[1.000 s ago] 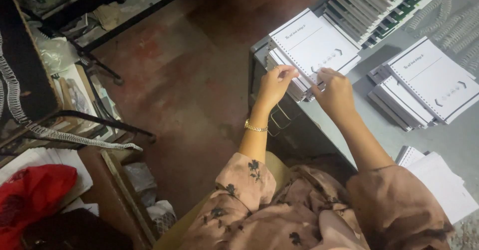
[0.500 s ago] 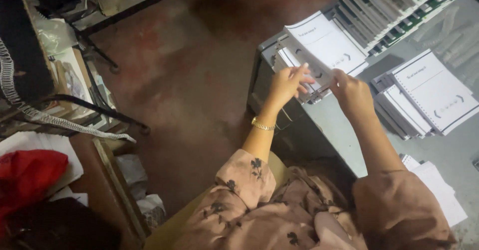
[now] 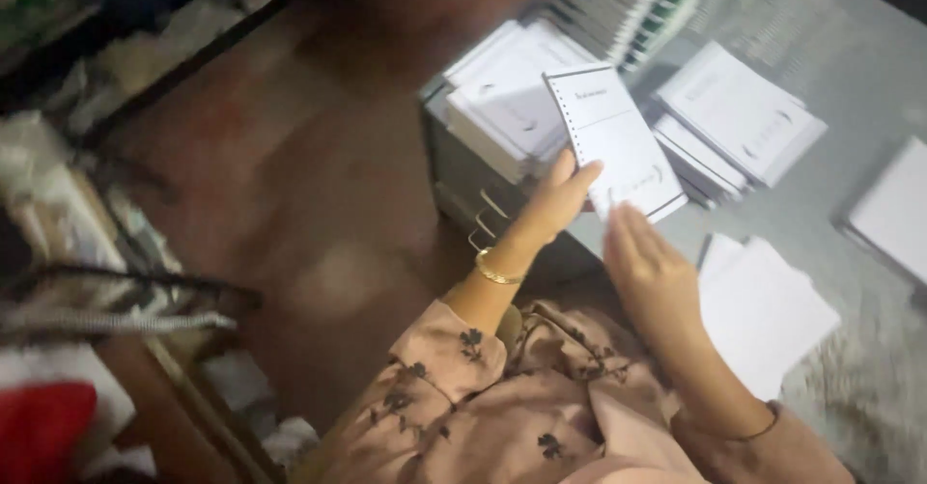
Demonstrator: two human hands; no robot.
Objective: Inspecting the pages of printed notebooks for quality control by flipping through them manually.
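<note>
Punched white cover sheet [image 3: 618, 141] held lifted above the grey table [image 3: 850, 88], between two stacks of booklets [image 3: 507, 98]; likely light, thin and floppy, best gripped at a lower edge. Left hand [image 3: 560, 194] pinched on lower left edge, wrist extended forward. Right hand [image 3: 652, 262] flat, fingers open, touching lower right corner.
</note>
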